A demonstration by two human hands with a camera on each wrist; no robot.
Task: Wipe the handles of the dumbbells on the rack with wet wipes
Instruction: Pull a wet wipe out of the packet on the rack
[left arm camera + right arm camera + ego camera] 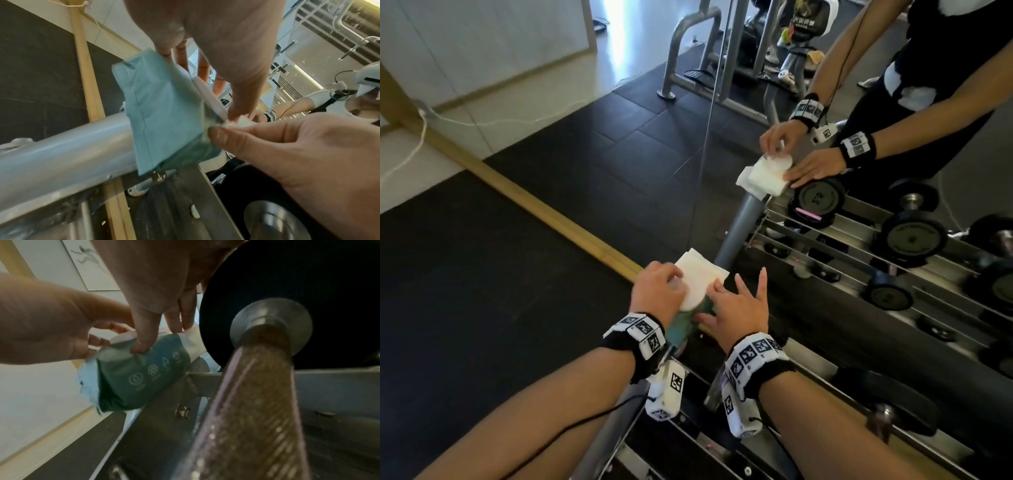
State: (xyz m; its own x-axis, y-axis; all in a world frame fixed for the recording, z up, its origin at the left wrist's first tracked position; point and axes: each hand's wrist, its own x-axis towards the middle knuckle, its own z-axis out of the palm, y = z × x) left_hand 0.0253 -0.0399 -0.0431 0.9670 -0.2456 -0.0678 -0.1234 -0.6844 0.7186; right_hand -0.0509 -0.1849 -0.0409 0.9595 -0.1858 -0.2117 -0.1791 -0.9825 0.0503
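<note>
The left grip (659, 289) pinches a wipe (700, 270) half out of the pack (681, 325). The right grip (739, 308) clamps that pack by thumb and fingertips on the rack (61, 154) rail (a round, narrow perch). A hard tug could drag out extra sheets or slide the pack off. The dumbbell (257, 402) handle lies just beside it, unwiped.

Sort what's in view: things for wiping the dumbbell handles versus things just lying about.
For the job: wipe pack, white wipe sticking out of it, left hand, right hand (both on the pack), dumbbell, its handle, rack.
Just there: exercise machine, white cable, wall picture.
</note>
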